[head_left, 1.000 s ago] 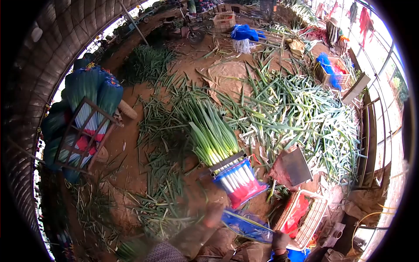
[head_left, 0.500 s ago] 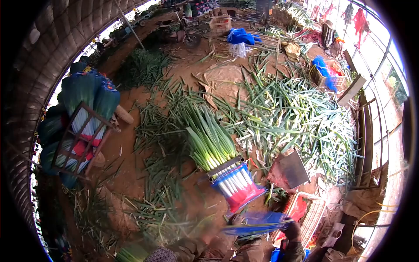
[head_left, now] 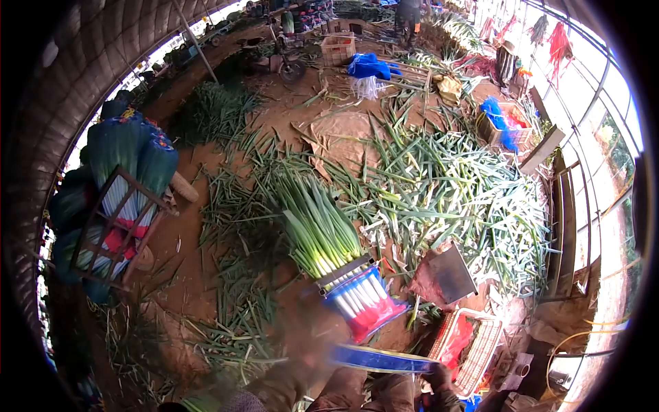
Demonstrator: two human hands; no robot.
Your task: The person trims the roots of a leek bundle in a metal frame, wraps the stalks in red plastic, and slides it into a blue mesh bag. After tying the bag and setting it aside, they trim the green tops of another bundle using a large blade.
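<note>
A blue strip with a pale edge [head_left: 384,360] stretches nearly level across the lower middle. Its right end is in my right hand [head_left: 437,377], which is closed round it. My left hand [head_left: 312,357] is a blur by the strip's left end, so its fingers cannot be made out. Just beyond the strip, a bundle of green leeks [head_left: 319,230] lies in a holder with a dark bar [head_left: 344,270]. Blue and red wrapping [head_left: 371,316] surrounds the white stalk ends, which point toward me.
Loose leaves [head_left: 460,192] cover the ground ahead and right. A crate with red material [head_left: 480,350] stands at lower right, near a metal plate [head_left: 453,273]. Wrapped leeks [head_left: 123,151] are stacked in a metal frame [head_left: 86,240] at left. A person [head_left: 407,20] stands far back.
The blue strip was blurred and bunched toward the right; now it is stretched out flatter, farther left. My right hand has moved slightly left and down. The whole view has shifted slightly.
</note>
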